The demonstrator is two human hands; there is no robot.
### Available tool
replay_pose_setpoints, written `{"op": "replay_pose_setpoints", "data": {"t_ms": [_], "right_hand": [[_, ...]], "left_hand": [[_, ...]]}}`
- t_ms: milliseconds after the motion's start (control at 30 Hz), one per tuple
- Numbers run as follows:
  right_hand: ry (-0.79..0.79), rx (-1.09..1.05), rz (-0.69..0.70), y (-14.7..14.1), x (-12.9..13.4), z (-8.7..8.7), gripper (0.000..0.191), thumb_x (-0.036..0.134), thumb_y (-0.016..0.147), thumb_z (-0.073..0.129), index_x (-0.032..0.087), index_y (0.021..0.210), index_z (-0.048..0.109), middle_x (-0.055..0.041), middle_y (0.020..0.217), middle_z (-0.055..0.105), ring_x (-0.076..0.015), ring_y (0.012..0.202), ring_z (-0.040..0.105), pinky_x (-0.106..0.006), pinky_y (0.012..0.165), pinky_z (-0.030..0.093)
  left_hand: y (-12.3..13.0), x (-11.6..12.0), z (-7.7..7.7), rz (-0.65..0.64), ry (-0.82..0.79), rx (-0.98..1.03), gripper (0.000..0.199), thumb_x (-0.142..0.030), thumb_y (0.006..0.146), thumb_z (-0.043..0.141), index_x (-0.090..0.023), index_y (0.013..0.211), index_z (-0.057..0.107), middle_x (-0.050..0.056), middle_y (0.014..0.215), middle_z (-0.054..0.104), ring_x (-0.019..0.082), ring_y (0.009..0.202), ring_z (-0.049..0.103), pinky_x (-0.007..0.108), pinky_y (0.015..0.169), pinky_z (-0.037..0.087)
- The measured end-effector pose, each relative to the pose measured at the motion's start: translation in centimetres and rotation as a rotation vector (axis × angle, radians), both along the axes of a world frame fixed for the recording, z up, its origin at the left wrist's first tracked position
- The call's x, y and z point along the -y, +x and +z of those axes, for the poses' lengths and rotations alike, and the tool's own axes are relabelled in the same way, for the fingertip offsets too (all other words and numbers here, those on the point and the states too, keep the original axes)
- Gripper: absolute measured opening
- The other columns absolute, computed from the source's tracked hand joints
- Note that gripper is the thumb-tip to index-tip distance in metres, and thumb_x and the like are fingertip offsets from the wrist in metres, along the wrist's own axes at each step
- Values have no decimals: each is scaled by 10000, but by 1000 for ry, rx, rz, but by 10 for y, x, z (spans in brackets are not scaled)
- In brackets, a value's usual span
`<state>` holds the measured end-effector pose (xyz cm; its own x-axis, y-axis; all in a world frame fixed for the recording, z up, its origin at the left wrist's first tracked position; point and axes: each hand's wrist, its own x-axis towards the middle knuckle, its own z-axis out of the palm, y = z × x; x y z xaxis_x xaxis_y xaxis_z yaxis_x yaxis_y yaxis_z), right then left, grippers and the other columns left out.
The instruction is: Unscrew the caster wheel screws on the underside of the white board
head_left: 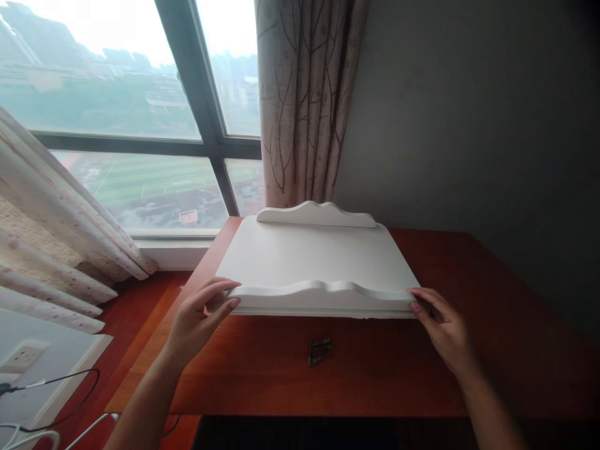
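A white board lies flat on the reddish wooden table. One white wavy-edged strip stands along its far edge, and a second wavy strip runs along its near edge. My left hand pinches the left end of the near strip between thumb and fingers. At the right end of that same strip, my right hand has its thumb and fingers closed on it. Several small dark metal pieces, probably screws, lie on the table in front of the board.
The wooden table reaches a grey wall at the back right. Behind it are a window and a patterned curtain. Another curtain hangs at the left, above a wall socket and cables.
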<state>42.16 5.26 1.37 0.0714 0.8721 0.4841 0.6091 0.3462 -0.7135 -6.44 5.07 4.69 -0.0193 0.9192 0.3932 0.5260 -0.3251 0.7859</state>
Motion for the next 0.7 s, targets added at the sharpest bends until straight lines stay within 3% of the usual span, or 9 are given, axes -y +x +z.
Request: {"op": "replay_pose_setpoints", "data": {"t_ms": [200, 433, 567, 700], "right_hand": [[-21, -99, -27, 1, 3, -6, 208, 398, 910, 675, 306, 1083, 743, -63, 1179, 701, -270, 1075, 687, -408, 873, 624], [-63, -369, -75, 0, 0, -15, 212, 386, 878, 719, 308, 1072, 758, -54, 1221, 698, -294, 1203, 644, -473, 1012, 564], [-76, -411, -75, -1, 3, -10, 214, 381, 872, 727, 312, 1071, 764, -47, 1229, 697, -288, 1195, 640, -474, 989, 572], [-58, -402, -33, 2, 0, 2, 213, 362, 835, 772, 319, 1044, 778, -32, 1185, 705, -241, 1113, 652, -386, 929, 580]], "left_hand": [[6, 5, 0, 23, -17, 58, 206, -375, 872, 723, -250, 1034, 752, 50, 998, 664, 193, 864, 619, 251, 627, 475], [9, 2, 1, 36, -11, 189, 184, -382, 855, 742, -276, 1004, 768, 41, 1029, 673, 219, 963, 639, 280, 807, 526], [8, 2, 5, 40, -22, 219, 214, -402, 830, 768, -274, 1002, 780, 43, 1044, 690, 228, 971, 648, 285, 817, 539], [6, -1, 18, 49, -42, 241, 236, -400, 811, 791, -254, 996, 785, 44, 1061, 698, 232, 995, 650, 287, 843, 536]]}}
